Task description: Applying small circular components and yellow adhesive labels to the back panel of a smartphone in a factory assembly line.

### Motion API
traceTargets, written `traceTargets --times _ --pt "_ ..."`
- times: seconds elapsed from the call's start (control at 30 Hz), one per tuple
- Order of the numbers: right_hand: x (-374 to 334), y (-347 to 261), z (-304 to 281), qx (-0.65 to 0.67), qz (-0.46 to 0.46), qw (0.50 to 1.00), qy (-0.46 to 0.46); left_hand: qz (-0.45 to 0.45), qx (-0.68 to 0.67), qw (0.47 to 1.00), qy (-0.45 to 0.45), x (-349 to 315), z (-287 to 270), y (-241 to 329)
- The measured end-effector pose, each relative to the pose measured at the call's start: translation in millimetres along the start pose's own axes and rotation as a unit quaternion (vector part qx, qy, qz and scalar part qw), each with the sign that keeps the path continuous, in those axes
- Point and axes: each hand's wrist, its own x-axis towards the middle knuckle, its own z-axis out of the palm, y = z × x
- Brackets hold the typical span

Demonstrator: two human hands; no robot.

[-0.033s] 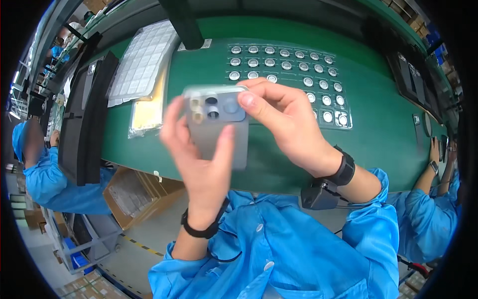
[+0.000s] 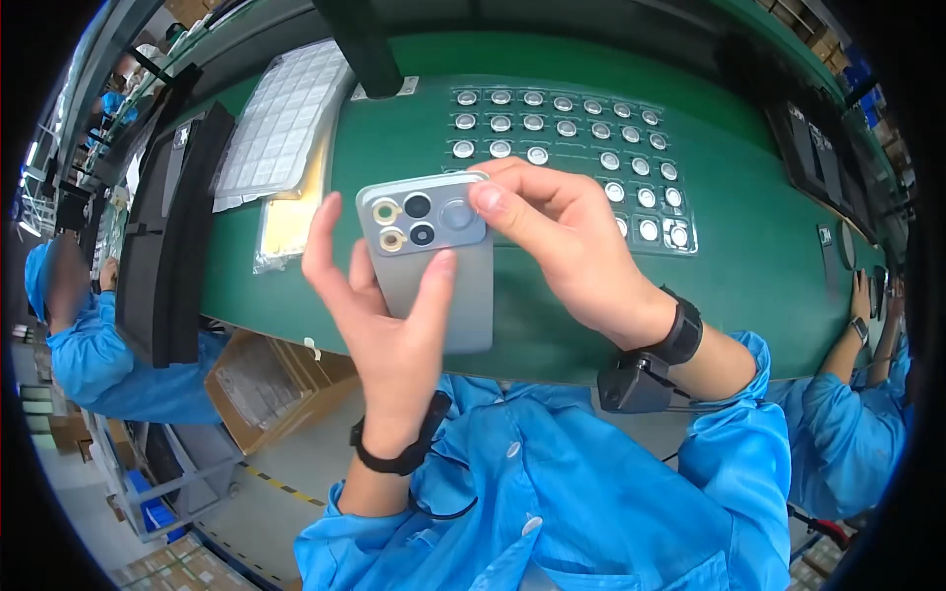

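A grey smartphone (image 2: 463,295) is held up over the green bench, its back and blue-grey camera block facing me. The block carries two dark lenses, two gold-ringed openings and one larger round shape. Along the top edge runs a pale translucent rim. My right hand (image 2: 581,246) pinches the upper right corner between thumb and fingers. My left hand (image 2: 389,325) is at the lower left of the phone. Its thumb lies on the back just under the camera block, a finger meets the left edge, and the index finger sticks out, off the phone.
Behind my hands lies a clear tray (image 2: 567,158) of round silver-rimmed parts, with some pockets bare. White gridded trays (image 2: 281,128) rest on a yellow packet (image 2: 293,222) near a dark post (image 2: 363,49). Black stands flank the bench. Co-workers sit left and right; a cardboard box (image 2: 281,384) stands below.
The phone is sharp now instead of smeared and sits slightly lower at its bottom end. My left index finger has swung away from its edge. My right hand has barely moved.
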Motion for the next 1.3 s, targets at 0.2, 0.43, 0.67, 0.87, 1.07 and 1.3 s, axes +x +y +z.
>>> traceTargets --times 0.2,0.43,0.67,0.87,1.07,1.3 --pt "-9 4 12 0.043 0.135 0.988 -0.067 -0.285 -0.158 0.929 -0.174 -13 -35 11" --pt "-8 46 19 -0.130 0.108 0.981 -0.096 -0.295 -0.210 0.931 -0.045 -36 -78 -13" --pt "61 108 108 -0.495 -0.184 0.825 -0.201 -0.208 -0.196 0.950 0.127 -6 -182 -21" --pt "82 135 146 -0.543 -0.265 0.784 -0.144 -0.207 -0.229 0.930 0.198 -32 -219 -21" --pt "83 131 151 -0.521 -0.292 0.797 -0.097 -0.229 -0.266 0.908 0.231 -34 -241 -31" --pt "86 133 146 -0.515 -0.270 0.809 -0.085 -0.252 -0.293 0.911 0.142 1 -230 -29"
